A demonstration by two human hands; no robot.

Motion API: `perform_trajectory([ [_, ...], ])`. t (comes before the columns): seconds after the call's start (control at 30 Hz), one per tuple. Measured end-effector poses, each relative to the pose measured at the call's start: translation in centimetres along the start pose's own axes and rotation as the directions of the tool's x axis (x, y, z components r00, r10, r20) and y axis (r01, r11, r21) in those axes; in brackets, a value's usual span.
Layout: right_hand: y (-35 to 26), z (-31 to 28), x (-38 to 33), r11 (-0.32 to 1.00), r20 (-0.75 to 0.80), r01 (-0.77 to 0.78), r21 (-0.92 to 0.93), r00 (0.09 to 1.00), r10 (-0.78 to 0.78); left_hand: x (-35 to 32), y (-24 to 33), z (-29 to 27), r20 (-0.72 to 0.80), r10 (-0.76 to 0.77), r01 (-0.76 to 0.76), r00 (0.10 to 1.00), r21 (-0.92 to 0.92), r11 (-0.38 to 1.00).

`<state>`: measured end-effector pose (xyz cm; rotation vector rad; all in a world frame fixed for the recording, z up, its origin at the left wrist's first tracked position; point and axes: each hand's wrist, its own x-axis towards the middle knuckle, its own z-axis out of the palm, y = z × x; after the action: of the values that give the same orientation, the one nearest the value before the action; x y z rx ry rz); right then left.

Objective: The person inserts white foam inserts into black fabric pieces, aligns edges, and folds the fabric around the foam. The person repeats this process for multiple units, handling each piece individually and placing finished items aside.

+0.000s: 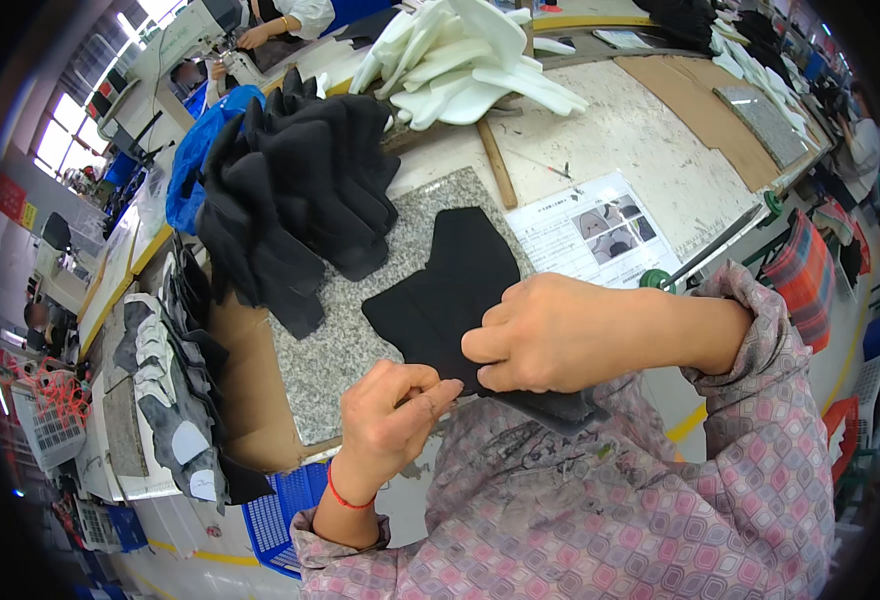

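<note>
A black fabric piece (450,275) with a notched, curved outline lies on a speckled stone slab (330,400) at the table's near edge. Its near end reaches past the slab toward my lap, and my fingers are on it there. My left hand (385,405), with a red cord at the wrist, pinches the near edge between thumb and forefinger. Just right of it, my right hand (550,335) is curled closed on the same piece. The fingertips partly cover the edge, so I cannot see exactly how it is folded there. Another dark flap (560,408) hangs below my right hand.
A pile of black shaped pieces (300,170) lies at the slab's far left, with white pieces (470,60) behind. A wooden stick (497,165) and a printed sheet (600,225) lie beyond. Grey-and-black pieces (175,400) stand at left; a blue basket (285,510) sits below.
</note>
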<state>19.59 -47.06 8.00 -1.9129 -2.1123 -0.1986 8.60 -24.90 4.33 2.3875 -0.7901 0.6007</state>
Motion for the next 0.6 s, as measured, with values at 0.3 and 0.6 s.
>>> perform_trajectory([
  [0.3, -0.2, 10.7, -1.0, 0.888, -0.094, -0.284, -0.361, 0.959, 0.268, -2.6, -2.6, 7.2, -0.047, -0.185, 0.190, 0.982, 0.314, 0.930],
  [0.6, 3.0, 5.5, -5.8, 0.630, 0.187, -0.573, 0.524, 0.799, 0.572, -1.7, -4.5, 7.0, 0.083, -0.284, 0.254, 0.955, 0.262, 0.931],
])
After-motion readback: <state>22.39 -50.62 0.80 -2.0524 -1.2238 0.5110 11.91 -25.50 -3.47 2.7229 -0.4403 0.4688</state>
